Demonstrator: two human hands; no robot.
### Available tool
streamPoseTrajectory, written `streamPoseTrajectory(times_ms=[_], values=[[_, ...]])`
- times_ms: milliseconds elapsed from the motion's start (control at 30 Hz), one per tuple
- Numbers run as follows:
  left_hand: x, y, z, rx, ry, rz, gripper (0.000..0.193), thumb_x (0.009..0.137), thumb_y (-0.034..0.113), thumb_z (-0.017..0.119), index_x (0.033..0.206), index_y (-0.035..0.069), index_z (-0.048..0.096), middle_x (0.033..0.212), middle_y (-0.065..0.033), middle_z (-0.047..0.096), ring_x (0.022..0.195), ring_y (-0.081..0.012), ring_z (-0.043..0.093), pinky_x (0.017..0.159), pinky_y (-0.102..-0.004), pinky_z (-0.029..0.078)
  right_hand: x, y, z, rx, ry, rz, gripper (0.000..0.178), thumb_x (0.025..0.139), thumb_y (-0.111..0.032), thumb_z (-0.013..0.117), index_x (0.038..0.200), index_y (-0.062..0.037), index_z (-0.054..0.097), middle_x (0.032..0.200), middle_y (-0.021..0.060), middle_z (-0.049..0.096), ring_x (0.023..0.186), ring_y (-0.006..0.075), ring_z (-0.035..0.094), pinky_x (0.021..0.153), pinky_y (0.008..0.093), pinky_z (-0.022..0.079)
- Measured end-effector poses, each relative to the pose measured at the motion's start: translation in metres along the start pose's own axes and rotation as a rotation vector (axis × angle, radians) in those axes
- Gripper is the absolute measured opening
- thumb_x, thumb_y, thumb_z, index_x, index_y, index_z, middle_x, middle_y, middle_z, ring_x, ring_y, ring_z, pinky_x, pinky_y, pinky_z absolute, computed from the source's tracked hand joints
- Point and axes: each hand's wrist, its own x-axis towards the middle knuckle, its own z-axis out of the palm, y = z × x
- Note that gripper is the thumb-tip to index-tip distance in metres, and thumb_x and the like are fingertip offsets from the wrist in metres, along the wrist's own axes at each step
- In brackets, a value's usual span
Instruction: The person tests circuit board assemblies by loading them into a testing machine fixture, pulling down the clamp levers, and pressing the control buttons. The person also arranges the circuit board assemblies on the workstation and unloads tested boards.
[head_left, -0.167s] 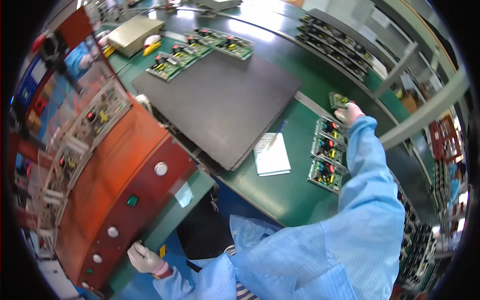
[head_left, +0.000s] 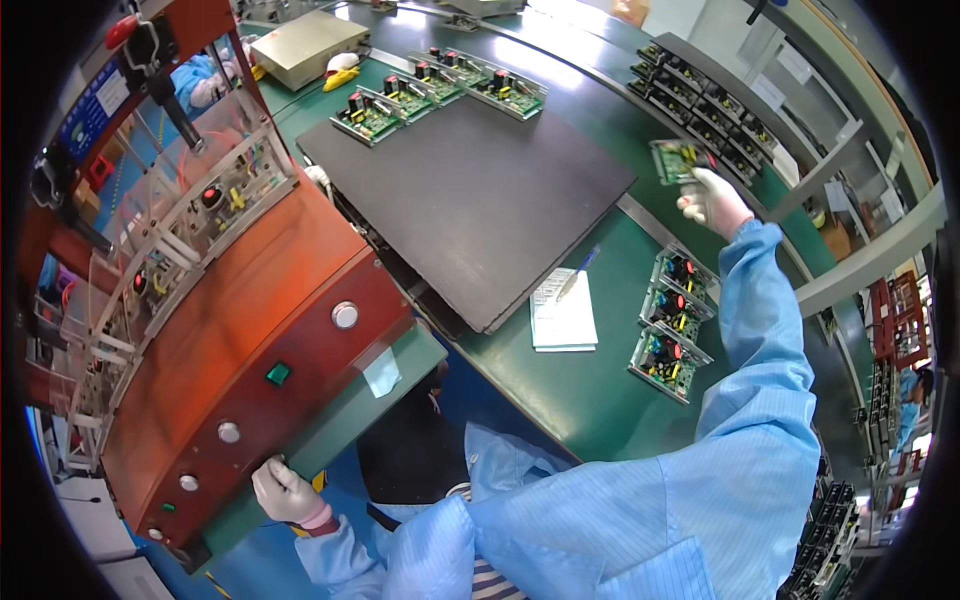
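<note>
though far from left hand, circuit board in right hand

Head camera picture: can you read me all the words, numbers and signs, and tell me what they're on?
None can be read clearly.
Blue sign, far left: pale marks, too small and blurred.
Paper under the pen: lines of writing, too small.
Wall sheet, upper right: too blurred.
Board in the right hand: any marks are too small.
</note>
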Motion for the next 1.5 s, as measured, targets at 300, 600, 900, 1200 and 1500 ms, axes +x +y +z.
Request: streamPoseTrajectory(times_ms=[300,600,900,1200,1500], values=[[0.002,0.012,0.007,-0.007,0.074,0.046,0.021,0.098,0.015,0.054,0.085,0.003,0.065,0.079,-0.0074,0.067,0.067,-0.0246,0.055,0.068,-0.0340,0.047,-0.024,-0.069,0.225,-1.283,-0.287,0.055,0.040,0.099,-0.036,0.056,0.090,-0.0005,0.070,0.067,0.0102,0.068,0.050,0.0176,0.062,0.049,0.0260,0.052],[-0.002,0.010,0.001,-0.017,0.104,0.080,0.020,0.095,0.016,0.056,0.083,0.005,0.067,0.079,-0.0065,0.067,0.067,-0.0244,0.057,0.068,-0.0349,0.047,-0.009,-0.070,0.267,-1.445,-0.169,-0.084,0.041,0.096,-0.036,0.057,0.100,0.0013,0.072,0.076,0.0113,0.072,0.062,0.0216,0.067,0.062,0.0319,0.056],[0.002,0.014,0.008,0.011,0.151,0.124,0.023,0.094,0.023,0.060,0.077,0.010,0.069,0.074,-0.0039,0.065,0.062,-0.0258,0.055,0.064,-0.0370,0.047,0.053,-0.046,0.328,-0.930,0.342,-0.801,0.045,0.095,-0.032,0.053,0.131,-0.0052,0.061,0.129,0.0163,0.065,0.116,0.0311,0.062,0.101,0.0386,0.047],[-0.004,0.005,0.004,0.091,0.186,0.088,0.007,0.073,0.018,0.069,0.079,0.014,0.071,0.074,-0.0038,0.064,0.061,-0.0270,0.056,0.061,-0.0388,0.047,-0.175,0.024,0.446,-0.233,-0.520,-1.032,0.027,0.093,-0.007,0.058,0.117,-0.0006,0.067,0.118,0.0118,0.066,0.096,0.0247,0.064,0.089,0.0352,0.052],[0.002,0.022,0.000,0.117,0.207,0.015,0.008,0.076,0.018,0.067,0.073,0.011,0.070,0.073,-0.0038,0.065,0.062,-0.0268,0.057,0.061,-0.0361,0.046,-0.213,0.171,0.455,-0.480,-1.061,-1.273,0.021,0.092,-0.012,0.063,0.110,-0.0060,0.070,0.115,0.0077,0.072,0.098,0.0273,0.068,0.089,0.0340,0.052]])
